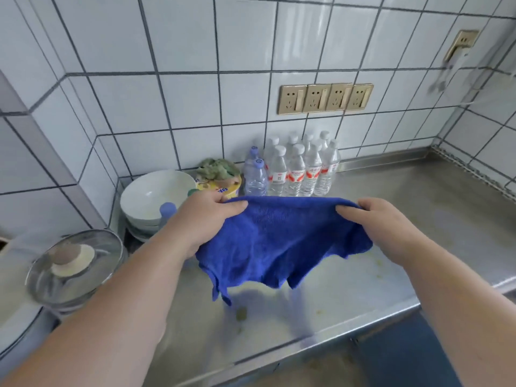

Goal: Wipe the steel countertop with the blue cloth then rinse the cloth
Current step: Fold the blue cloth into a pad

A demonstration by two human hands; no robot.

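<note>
Head view: I am observing the left hand (206, 216) and the right hand (382, 219) each pinching the upper edge of the blue cloth (279, 244), thumbs on the near face. The cloth is hanging spread between both grips, above the steel countertop (405, 213), its lower edge drooping unevenly and casting a shadow. Behind it, water bottles (301, 169) are standing against the tiled wall; their red-and-white labels are not legible. The cloth is looking plush, deep blue, rumpled.

Fuzzy terry blue cloth (279, 241); dull brushed steel countertop (405, 219); glossy wall tiles (245, 43); clear plastic bottles (301, 171).
</note>
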